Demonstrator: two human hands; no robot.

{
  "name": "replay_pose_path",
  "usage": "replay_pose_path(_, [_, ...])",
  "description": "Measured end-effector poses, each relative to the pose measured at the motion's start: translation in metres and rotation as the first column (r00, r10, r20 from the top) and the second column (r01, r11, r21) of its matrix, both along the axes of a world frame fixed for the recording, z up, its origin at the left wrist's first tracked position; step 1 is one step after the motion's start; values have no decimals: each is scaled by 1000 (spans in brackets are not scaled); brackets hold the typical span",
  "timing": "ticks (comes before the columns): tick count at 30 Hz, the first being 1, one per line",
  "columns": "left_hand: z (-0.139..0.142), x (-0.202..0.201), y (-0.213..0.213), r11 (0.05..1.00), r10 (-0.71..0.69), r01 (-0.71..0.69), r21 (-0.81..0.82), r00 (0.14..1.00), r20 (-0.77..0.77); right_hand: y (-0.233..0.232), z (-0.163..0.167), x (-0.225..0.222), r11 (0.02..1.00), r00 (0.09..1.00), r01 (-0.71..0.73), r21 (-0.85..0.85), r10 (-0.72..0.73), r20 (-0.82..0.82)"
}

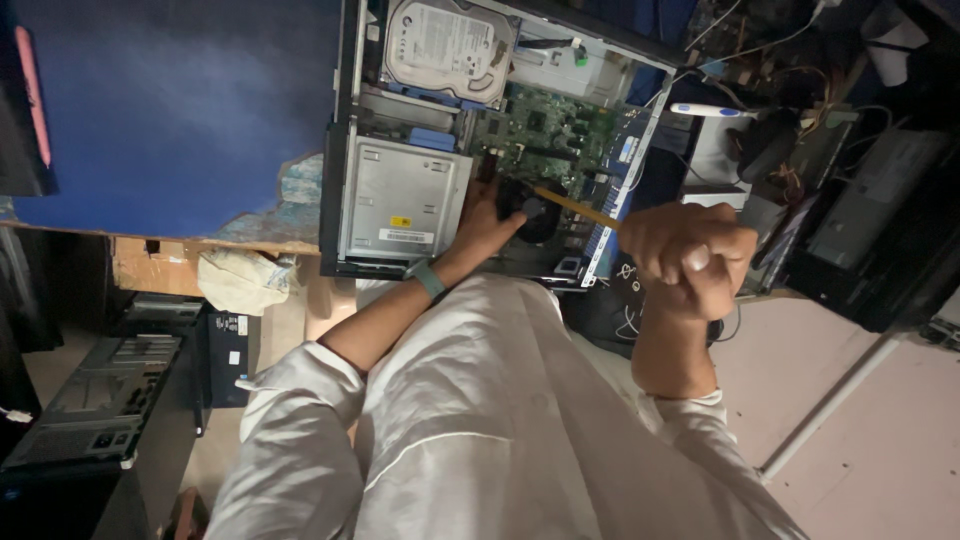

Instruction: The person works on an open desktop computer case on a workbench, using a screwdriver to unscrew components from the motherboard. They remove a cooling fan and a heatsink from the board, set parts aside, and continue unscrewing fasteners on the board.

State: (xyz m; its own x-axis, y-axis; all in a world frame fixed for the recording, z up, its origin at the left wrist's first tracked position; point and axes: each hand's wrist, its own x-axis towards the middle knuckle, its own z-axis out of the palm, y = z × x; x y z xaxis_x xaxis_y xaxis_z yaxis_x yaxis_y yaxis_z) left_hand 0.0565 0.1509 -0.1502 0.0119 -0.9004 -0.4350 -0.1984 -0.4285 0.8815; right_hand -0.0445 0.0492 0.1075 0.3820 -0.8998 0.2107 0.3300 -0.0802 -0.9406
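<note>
An open desktop computer case [340, 150] lies in front of me with its green motherboard [545, 135], a silver hard drive [450, 45] and a grey metal drive bay [400, 200] exposed. My left hand [490, 215] reaches inside and rests on the black round cooler fan [540, 215]. My right hand [690, 255] is closed in a fist around the handle of a long tool whose yellowish shaft [580, 207] runs down to the fan. A teal band [428, 277] sits on my left wrist. White sleeves cover my arms.
A blue surface [180, 110] lies left of the case, with a crumpled white cloth [240, 280] at its edge. Dark electronic units [100, 390] stack at lower left. Cables, a black printer-like box [880, 230] and clutter fill the right. A white pole [830, 405] crosses the pale floor.
</note>
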Motion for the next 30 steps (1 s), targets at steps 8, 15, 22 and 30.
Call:
replay_pose_path(8, [6, 3, -3, 999, -11, 11, 35, 1000, -10, -2, -1, 0, 997, 993, -71, -2, 71, -92])
replay_pose_path(15, [5, -1, -15, 980, -157, 144, 140, 984, 81, -2, -1, 0, 1000, 998, -7, 19, 9, -65])
replay_pose_path(22, [3, -1, -19, 972, -84, 105, 210, 991, -104, 0, 0, -1, 995, 996, 82, 63, -79, -50])
replay_pose_path(30, [-3, -5, -14, 989, -60, 61, 137, 998, -8, 1, -16, 9, 999, 995, 43, -11, -44, -84])
